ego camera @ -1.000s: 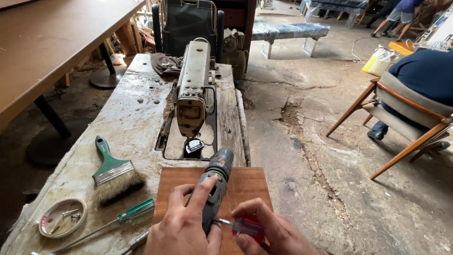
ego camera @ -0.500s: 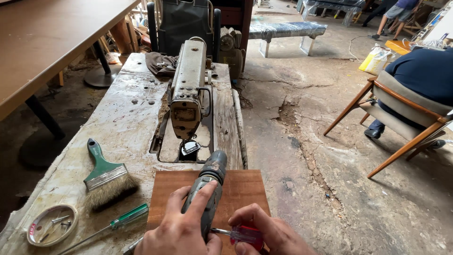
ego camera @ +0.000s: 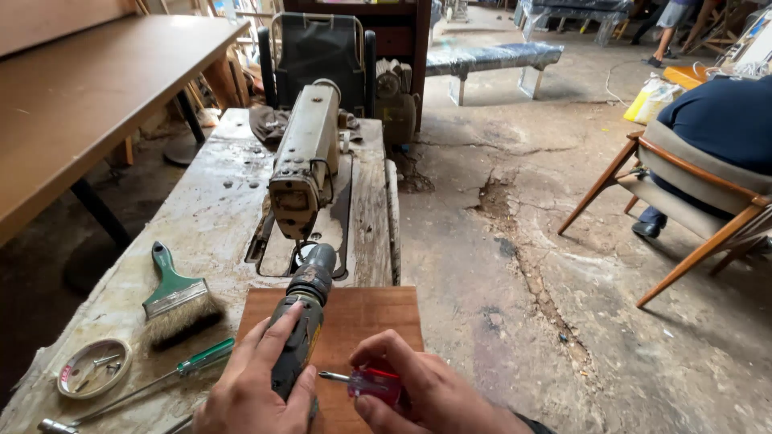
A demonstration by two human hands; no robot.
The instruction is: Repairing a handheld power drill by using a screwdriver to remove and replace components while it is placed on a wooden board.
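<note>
My left hand grips a dark green power drill that lies along a reddish wooden board, its chuck pointing away toward an old beige sewing machine. My right hand holds a small screwdriver with a red handle, its metal tip pointing left at the drill's body. Both hands rest low at the near edge of the worn workbench.
Left of the board lie a green-handled brush, a green-handled screwdriver and a round tin of small parts. A brown table stands at left. A person sits on a wooden chair at right on cracked concrete.
The view has shifted slightly, so the bench and tools sit a little higher and to the left. My hands stay on the drill and red screwdriver, with the tip still by the drill.
</note>
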